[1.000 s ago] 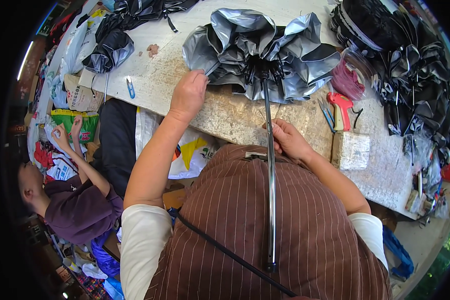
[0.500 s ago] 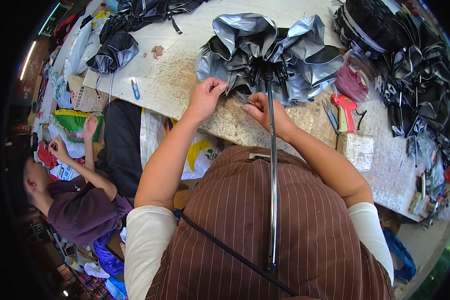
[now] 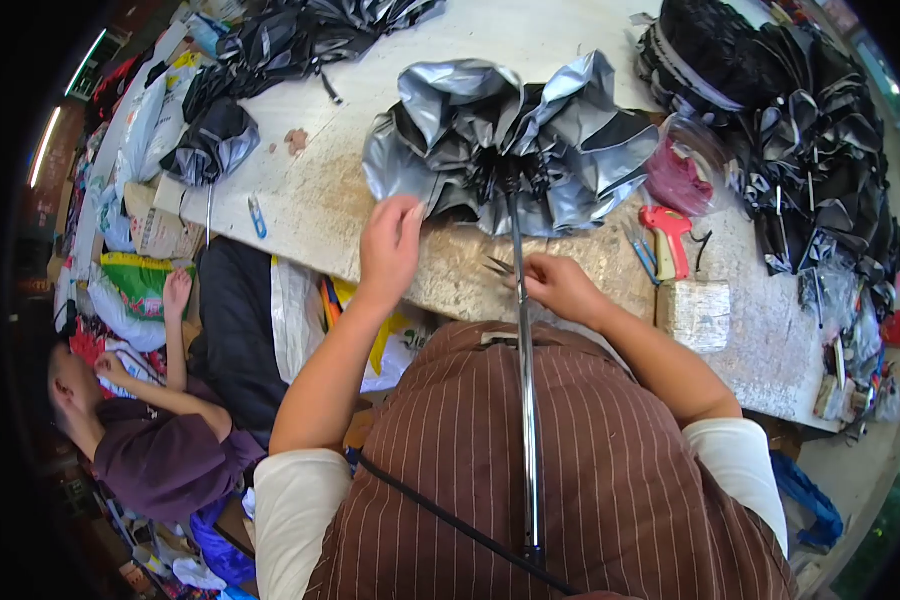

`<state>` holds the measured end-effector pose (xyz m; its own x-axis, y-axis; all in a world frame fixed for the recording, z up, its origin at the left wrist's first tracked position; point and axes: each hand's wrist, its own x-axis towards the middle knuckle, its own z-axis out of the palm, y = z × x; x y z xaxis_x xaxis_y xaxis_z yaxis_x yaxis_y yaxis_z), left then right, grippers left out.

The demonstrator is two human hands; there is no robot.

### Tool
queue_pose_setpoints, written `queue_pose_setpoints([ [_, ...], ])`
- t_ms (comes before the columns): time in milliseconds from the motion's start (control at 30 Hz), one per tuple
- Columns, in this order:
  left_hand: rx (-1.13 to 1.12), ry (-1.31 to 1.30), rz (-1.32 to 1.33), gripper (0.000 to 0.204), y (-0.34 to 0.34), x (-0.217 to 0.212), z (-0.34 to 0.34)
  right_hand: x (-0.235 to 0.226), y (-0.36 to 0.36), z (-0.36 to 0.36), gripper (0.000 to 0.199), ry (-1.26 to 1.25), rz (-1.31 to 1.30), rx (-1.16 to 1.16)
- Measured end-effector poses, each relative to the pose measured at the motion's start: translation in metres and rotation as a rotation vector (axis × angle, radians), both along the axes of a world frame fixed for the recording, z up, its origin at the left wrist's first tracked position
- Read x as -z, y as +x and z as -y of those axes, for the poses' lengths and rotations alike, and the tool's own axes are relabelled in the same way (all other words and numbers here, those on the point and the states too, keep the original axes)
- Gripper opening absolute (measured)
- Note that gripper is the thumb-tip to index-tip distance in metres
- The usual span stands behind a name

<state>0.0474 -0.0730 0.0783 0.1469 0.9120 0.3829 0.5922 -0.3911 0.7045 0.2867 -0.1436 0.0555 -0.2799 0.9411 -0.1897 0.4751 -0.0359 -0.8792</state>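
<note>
Silver umbrella canopy [image 3: 550, 125] lies just beyond the left hand [image 3: 390, 252].

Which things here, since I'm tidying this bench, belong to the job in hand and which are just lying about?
In use, it seems:
silver-lined umbrella, left hand close to its edge
pointed tool in the right hand

Apparently just lying about:
small blue tool
red-and-cream glue gun
pale block
pink material in clear plastic

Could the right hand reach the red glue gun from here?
Probably yes: only a blue-handled tool lies between the right hand and the glue gun, though pointed blades in that hand may hinder grasping.
</note>
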Motion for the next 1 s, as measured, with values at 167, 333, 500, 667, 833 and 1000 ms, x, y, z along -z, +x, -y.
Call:
queue_pose_setpoints([
  [167,0.282,-1.155,1.076,0.025,0.045,-0.048,0.037,0.031,0.071,0.036,0.028,0.062,0.315,0.279],
  [333,0.559,-1.596,1.549,0.029,0.073,-0.066,-0.015,0.029,0.1,0.035,0.025,0.524,0.584,0.333],
  [500,0.606,-1.082,0.808,0.029,0.05,-0.125,-0.058,-0.002,0.142,0.027,0.028,0.578,0.363,0.481],
  [667,0.271,-0.732,0.287,0.029,0.011,-0.105,-0.044,-0.084,0.173,0.014,0.021,0.675,0.112,0.664],
  [833,0.259,-0.323,-0.644,0.053,-0.084,-0.075,-0.024,-0.187,0.128,0.009,0.027,0.758,-0.412,0.327],
  [1000,0.196,-0.026,-1.098,0.071,-0.082,-0.079,-0.013,-0.222,0.084,0.022,0.019,0.764,-0.563,-0.114],
])
